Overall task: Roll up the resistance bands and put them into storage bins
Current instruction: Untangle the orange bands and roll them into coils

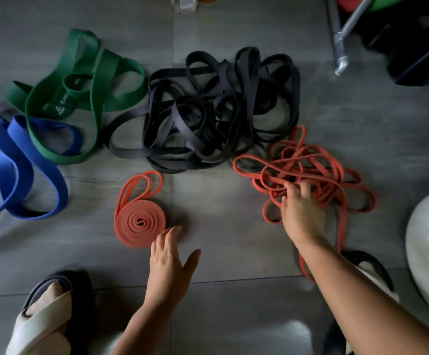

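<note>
Early days: 1 thin orange rubber band (140,222) lies coiled on the grey tile floor (223,242), tail loop loose, not binned yet. Left hand (168,265) is just beside it, fingers straight & apart. Right hand (301,213) dips into the tangled orange band pile (318,165), grip unclear; black rubber band heap (221,111), wide green fabric bands (80,98) & wide blue fabric bands (16,162) all unrolled.

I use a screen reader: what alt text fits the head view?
Right hand touches a tangle of orange bands on the floor; left hand open beside a rolled orange band. Behind lie unrolled black bands, green bands and blue bands.
</note>
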The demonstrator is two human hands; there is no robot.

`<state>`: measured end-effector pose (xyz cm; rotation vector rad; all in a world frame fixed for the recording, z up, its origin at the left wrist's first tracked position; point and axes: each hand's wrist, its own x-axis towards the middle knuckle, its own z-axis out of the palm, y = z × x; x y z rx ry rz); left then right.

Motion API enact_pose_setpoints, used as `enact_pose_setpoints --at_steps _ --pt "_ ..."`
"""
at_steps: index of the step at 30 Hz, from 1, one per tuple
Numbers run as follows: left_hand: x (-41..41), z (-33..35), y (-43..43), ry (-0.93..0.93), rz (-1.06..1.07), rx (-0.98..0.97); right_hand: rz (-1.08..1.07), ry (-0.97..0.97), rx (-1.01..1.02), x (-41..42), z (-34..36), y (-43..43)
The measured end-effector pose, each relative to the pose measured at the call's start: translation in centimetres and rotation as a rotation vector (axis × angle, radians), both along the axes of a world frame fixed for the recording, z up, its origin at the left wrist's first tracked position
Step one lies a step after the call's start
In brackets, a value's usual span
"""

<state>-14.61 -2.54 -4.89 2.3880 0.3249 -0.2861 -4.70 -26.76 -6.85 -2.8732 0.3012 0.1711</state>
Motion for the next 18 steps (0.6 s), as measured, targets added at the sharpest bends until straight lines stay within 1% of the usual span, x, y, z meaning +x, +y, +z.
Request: enact_pose_setpoints --at_steps 1,2,4,5,8,9,10,12,15,16,18 --pt "-0.2 0.2 0.0 0.012 -0.002 0.01 0.041 0.015 -0.022 0.8 0.3 -0.1" --pt "-0.4 0.5 0.0 0.022 -0.004 0.019 0.078 0.075 -0.053 1.6 0.5 -0.2" --pt "-0.5 0.9 0.1 0.054 -0.015 0.014 0.123 0.29 -0.131 2.8 1.0 0.0" --pt "-0.4 1.2 0.0 0.07 -0.027 0.011 0.131 0.344 -0.171 2.9 1.3 0.2" --pt "0.0 2.5 -0.1 0.106 -0.047 -0.016 0.192 0.285 -0.27 2.3 2.5 0.4" --pt "0.2 3.0 -0.1 0.101 -0.055 -0.028 0.216 0.267 -0.261 1.9 2.9 0.2" --pt "0.5 3.6 -0.1 0.093 -0.067 -0.038 0.223 0.254 -0.218 1.6 3.4 0.1" --pt "1.0 5.1 -0.2 0.083 -0.097 -0.051 0.183 0.218 -0.043 1.0 5.0 -0.2" --pt "1.5 7.6 -0.2 0.065 -0.129 -0.083 0.161 0.07 0.227 -0.2 8.7 0.0" --pt "1.6 8.6 -0.3 0.051 -0.145 -0.088 0.172 0.01 0.297 -0.6 10.2 0.3" --pt "1.9 11.1 -0.5 0.043 -0.181 -0.088 0.22 -0.045 0.384 -1.5 13.4 0.6"
